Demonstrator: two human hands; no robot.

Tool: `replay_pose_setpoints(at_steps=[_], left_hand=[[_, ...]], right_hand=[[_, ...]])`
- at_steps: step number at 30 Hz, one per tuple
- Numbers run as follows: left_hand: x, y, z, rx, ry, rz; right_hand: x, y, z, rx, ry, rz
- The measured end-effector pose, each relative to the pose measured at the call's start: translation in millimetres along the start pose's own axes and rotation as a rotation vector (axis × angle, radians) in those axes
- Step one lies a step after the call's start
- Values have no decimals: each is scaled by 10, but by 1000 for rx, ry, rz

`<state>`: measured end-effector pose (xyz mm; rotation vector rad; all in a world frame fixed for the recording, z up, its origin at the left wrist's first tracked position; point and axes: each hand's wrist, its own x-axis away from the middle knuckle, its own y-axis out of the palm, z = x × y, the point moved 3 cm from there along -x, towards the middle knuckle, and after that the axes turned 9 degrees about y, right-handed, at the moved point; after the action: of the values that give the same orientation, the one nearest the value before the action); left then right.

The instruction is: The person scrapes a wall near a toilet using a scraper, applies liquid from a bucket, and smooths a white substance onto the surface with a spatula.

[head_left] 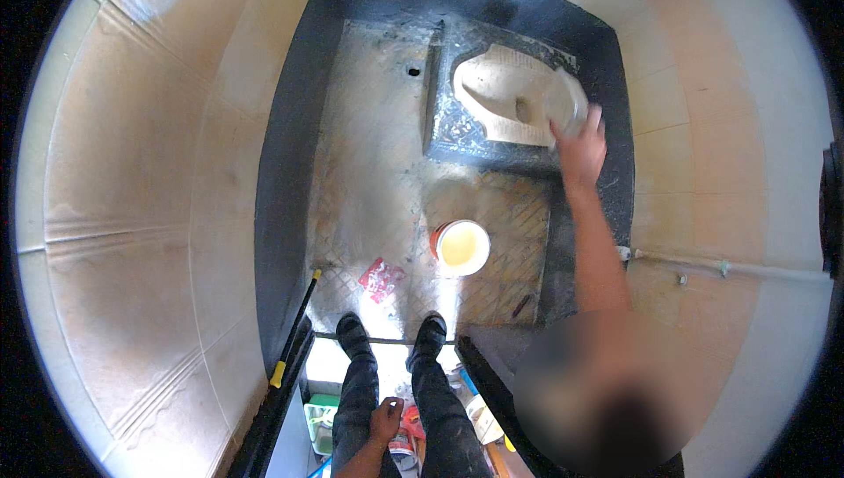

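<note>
My right hand (582, 155) reaches out over the right end of a squat toilet pan (492, 83), fingers curled round a pale round thing (571, 102). Motion smears that thing, so its kind is unclear. Printed paper (519, 132) covers parts of the pan's rim. Around the pan is a raised dark surround (457, 131) with whitish smears. Low between my legs, my left hand (385, 421) hangs with its fingers curled in; whatever they may hold cannot be made out. A blurred patch hides my right upper arm.
On the dusty floor stands a white bucket (462, 248) with yellowish contents. Left of it lies a crumpled red packet (381, 279). A yellow-and-black handled tool (297, 329) leans at the left wall. A pipe (686, 261) runs along the right wall; behind my feet are a green container (322, 412) and several other items.
</note>
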<state>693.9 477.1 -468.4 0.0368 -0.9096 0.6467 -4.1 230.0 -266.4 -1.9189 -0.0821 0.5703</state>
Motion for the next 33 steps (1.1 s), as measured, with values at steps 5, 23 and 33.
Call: replay_pose_setpoints(at_steps=[5, 23, 33], left_hand=[[-50, -72, 146, -31, -23, -139], [-1100, 363, 498, 142, -23, -145], [-1336, 472, 843, 153, 0, -146]], right_hand=[[1851, 553, 877, 7, 165, -213], [3665, 3265, 2237, -20, 515, -687], [3837, 2200, 2861, -913, 1136, -592]])
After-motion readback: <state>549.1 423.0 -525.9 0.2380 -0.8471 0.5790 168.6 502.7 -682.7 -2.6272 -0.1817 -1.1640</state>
